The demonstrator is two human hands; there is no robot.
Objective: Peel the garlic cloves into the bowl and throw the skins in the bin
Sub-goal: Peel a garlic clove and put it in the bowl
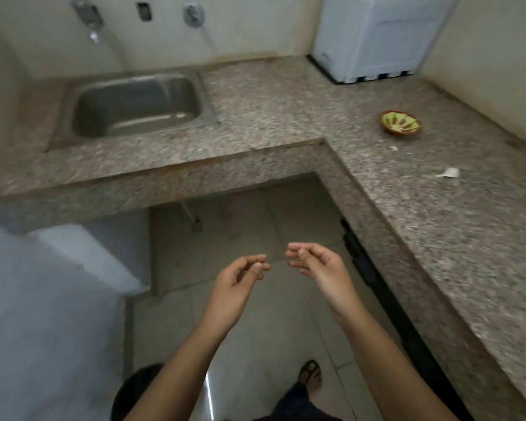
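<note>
Head view: left hand (240,278) and right hand (313,265) hover over the floor at six o'clock, fingers loosely curled, holding nothing I can make out. The bowl (400,123) sits on the counter (271,95) at two o'clock. White scraps (450,172), possibly skins, lie at three o'clock, so clearing likely remains. The bin (134,390) stands at seven o'clock.

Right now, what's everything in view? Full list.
counter: one, speckled grey-brown, L-shaped, back and right
sink: one, steel, set in counter, back left
wall taps: two, metal, above sink
white box: one, white, counter's back right corner
bowl: one, green inside, brown outside, right counter
white scraps: two, white, counter near bowl
bin: one, dark, floor, bottom left
sandalled foot: one, floor, bottom edge
left hand: one, bare, fingertips together, over floor
right hand: one, bare, fingers curled, over floor
</note>
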